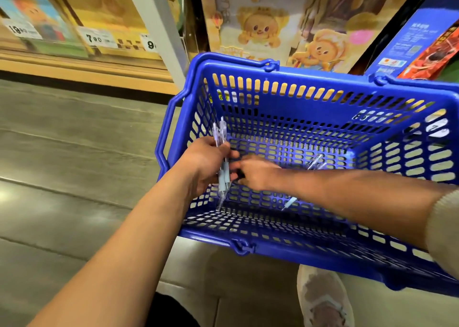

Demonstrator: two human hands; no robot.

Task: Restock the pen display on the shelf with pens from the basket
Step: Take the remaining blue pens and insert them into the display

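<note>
The left hand (pixel 208 164) has its fingers (pixel 232 176) curled round a small bundle of pens (pixel 221 152), each with a clear barrel and a pale grey rubber grip. The bundle is held just inside the left wall of the blue basket (pixel 248 246), above its slotted floor. Two loose pens of the same kind lie on the basket floor: a far pen (pixel 316 163) near the middle and a near pen (pixel 288 203) closer to the front wall.

The right hand (pixel 257 174) reaches across to the bundle. Its fingers are blurred and partly hidden behind the left hand, so how they are set and whether they hold anything cannot be told. The right forearm covers most of the near pen, and the far pen is smeared by motion.

The bundle stands nearly upright in the view, clicker ends toward the far wall and tips toward the front wall. The near pen lies diagonally, its tip toward the lower left.
</note>
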